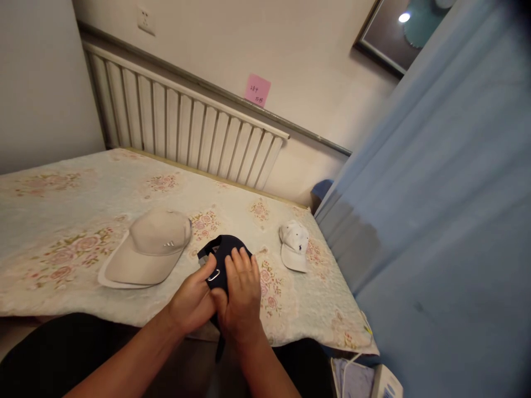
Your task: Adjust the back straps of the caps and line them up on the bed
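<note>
A dark navy cap (222,249) lies near the front edge of a bed covered with a floral sheet (74,193). My left hand (193,301) grips the cap's back, by its strap and metal buckle. Over the cap rests my right hand (243,293), its fingers laid together on the dark cloth. A larger beige cap (147,249) sits just left of the navy one. To the right lies a small white cap (295,243).
A white slatted headboard (186,124) runs along the far side of the bed, with a pink sticky note (257,89) on the wall above. A blue curtain (435,193) hangs at the right. Papers (365,378) lie on the floor at lower right.
</note>
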Demonstrator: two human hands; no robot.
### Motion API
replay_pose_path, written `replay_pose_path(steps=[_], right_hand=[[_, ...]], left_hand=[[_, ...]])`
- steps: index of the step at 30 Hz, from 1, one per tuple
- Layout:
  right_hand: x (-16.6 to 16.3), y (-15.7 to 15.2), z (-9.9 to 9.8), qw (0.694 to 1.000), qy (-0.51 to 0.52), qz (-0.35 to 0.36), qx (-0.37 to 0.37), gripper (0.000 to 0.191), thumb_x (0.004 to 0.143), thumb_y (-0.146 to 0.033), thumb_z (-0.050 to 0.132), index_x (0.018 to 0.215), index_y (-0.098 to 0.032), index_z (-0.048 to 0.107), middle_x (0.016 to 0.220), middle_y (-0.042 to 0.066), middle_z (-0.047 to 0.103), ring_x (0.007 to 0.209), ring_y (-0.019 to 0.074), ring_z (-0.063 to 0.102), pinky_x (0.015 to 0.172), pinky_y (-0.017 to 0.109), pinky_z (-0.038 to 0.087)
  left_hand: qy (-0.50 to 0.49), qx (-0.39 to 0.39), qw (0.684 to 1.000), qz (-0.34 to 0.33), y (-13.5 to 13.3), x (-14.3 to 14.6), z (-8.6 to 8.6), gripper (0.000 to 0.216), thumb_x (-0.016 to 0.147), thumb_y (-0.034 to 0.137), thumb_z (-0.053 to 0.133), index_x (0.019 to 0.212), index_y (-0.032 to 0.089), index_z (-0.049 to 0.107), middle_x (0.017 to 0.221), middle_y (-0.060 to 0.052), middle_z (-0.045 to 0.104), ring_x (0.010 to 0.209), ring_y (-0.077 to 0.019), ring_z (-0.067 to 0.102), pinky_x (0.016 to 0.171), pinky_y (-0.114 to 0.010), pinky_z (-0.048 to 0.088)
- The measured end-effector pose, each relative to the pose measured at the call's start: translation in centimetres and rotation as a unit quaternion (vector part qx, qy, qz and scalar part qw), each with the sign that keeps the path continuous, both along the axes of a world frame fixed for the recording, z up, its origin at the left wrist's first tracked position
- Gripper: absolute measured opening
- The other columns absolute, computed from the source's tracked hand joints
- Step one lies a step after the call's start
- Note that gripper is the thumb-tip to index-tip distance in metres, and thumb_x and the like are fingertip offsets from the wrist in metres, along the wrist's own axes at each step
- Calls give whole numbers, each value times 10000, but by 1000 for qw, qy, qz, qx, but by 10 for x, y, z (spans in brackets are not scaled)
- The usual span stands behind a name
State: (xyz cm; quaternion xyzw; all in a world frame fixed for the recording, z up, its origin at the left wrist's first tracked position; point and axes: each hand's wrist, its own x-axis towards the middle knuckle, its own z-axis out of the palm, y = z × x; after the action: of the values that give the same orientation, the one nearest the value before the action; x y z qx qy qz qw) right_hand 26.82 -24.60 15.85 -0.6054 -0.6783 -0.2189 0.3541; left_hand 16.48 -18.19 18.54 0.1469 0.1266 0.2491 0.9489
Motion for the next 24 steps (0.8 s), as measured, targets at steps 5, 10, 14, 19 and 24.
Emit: replay_pose_path(steps=[5,10,14,19,24], right_hand=[[19,1,5,993,99,-57,-13,490,955,-333,371,1390,-108,364,1456,166,408,1400,247,290,1092,524,345],[4,-1,12,999,43,-28,3,550,942,-379,391,1403,-87,330,1472,187,372,1421,288,226,1105,573,292],[-12,0,19,999,-26,26,14,583,928,-390,411,1400,-62,314,1443,194,415,1420,302,224,1116,584,265],[-4,5,22,1000,-14,11,22,598,929,-472,376,1398,-102,341,1440,178,426,1412,306,247,1109,605,253],[9,2,19,997,73,-32,9,528,957,-386,351,1413,-122,322,1469,166,387,1416,282,245,1101,584,287]], left_hand=[[-55,6,998,-24,2,4,-1,523,950,410,384,1399,147,434,1177,-118,679,1148,-239,593,1106,-382,299],[-17,1,1000,-15,2,4,9,515,954,392,374,1399,137,432,1123,-112,704,1080,-240,636,1047,-365,379],[45,0,997,-59,3,-1,17,541,953,430,354,1391,124,440,1043,-118,728,980,-248,682,948,-352,468],[-29,12,999,-31,3,0,14,530,962,396,345,1430,149,382,1160,-119,686,1124,-243,611,1059,-375,370],[-103,48,993,0,1,3,9,499,956,292,378,1443,185,359,1266,-94,629,1223,-232,534,1133,-385,254]])
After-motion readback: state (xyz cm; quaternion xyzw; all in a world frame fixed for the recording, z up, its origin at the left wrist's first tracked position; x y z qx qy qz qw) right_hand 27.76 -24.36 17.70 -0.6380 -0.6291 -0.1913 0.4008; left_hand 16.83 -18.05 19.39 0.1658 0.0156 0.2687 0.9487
